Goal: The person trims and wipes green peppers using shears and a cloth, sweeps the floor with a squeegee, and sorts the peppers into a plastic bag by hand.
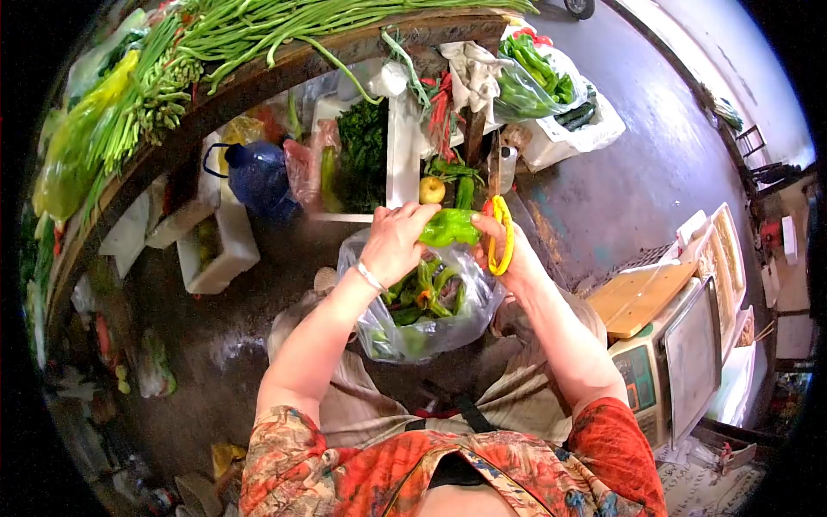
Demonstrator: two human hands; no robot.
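Observation:
A green pepper (450, 227) is held level between my two hands, above an open clear plastic bag (405, 338). My left hand (398, 241) grips its left end, with a thin bracelet at the wrist. The fingers of my right hand (500, 246) close on its right end; that hand also has a yellow-handled tool (501, 234) in it, with a narrow blade pointing away from me. Several green peppers (431, 291) lie in the bag. Just beyond my left hand sits a yellowish round fruit or vegetable (432, 189).
Long green beans (284, 26) lie along a wooden shelf (345, 52) across the top. A foam box (401, 146) of leafy greens (363, 155) and a blue jug (260, 177) stand ahead on the left. At right are a wooden board (642, 297) and boxes.

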